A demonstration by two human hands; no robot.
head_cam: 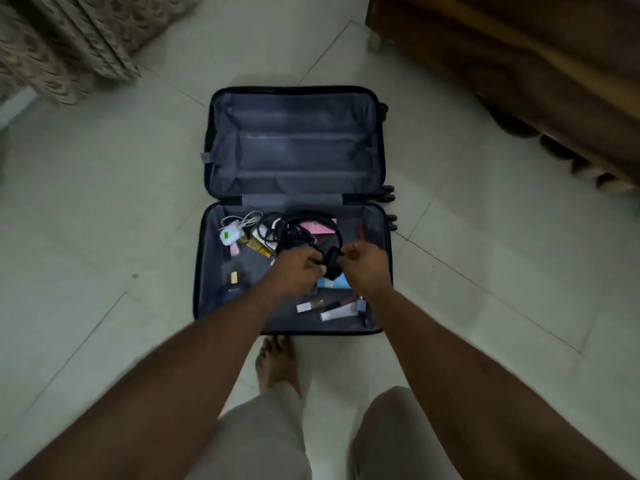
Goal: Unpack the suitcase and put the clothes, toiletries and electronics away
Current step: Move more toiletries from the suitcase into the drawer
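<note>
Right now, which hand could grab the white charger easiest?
Probably the left hand: the white charger lies in the suitcase's far-left corner, on its side. Both hands grip the black headphones, so one must let go.

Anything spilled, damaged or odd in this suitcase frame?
Nothing spilled or visibly damaged. Only the black headphones stand out: their cable is tangled with other cords while both hands, left hand and right hand, grip them.

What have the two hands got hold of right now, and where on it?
Both hands grip the black headphones: the left hand and the right hand pinch either side of one earcup, above the open suitcase. Its tangled cable trails down into the suitcase.
</note>
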